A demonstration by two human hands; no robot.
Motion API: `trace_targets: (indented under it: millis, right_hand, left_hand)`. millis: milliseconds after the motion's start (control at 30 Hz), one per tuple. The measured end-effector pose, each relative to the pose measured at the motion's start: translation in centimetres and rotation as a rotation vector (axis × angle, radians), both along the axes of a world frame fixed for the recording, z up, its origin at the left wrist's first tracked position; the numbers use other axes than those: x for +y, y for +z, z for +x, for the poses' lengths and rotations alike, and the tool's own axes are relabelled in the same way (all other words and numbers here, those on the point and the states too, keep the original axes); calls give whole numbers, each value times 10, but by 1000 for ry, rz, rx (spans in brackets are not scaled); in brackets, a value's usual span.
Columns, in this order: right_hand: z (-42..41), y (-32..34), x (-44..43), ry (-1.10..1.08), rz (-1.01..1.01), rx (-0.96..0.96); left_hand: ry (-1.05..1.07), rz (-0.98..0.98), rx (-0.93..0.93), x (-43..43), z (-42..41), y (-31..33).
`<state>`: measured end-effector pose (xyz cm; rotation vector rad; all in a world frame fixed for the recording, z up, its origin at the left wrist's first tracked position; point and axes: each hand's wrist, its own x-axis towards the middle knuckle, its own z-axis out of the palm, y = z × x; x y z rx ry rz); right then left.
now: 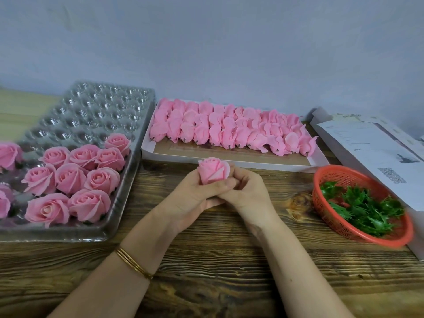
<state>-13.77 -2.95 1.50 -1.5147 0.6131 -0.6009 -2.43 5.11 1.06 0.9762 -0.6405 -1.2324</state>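
just in front of the white box, the left hand curls round the pink rose; the right hand curls its fingers against the rose's base; the rose looks light, soft and easily creased; best gripped low, petals spared; left of the box, finished roses sit in a tray.

On the wooden table, a clear plastic tray at the far left holds finished pink roses in its near cups. A white box in the far middle carries rows of loose pink buds. At the right a red basket holds green leaves, with printed sheets, perhaps instructions, lying just beyond it.
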Motion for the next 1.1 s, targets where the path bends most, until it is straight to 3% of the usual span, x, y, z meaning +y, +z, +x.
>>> trace_targets:
  millis: [267,600,733,933,1100]
  right_hand:
    - [-3,2,-5,191,224,-117]
    - [-2,3,-5,325,511,-131]
    - [-1,2,-2,259,414,-98]
    - [3,-2,10,47,-30,30]
    - [5,-4,12,-16,-72,5]
  left_hand:
    - [-48,13,2,-1,4,-2]
    - [-68,39,-87,2,9,1]
    - [83,94,-70,-1,7,1]
    - [199,95,-68,-3,5,-3]
    - [162,89,-19,-4,6,-4]
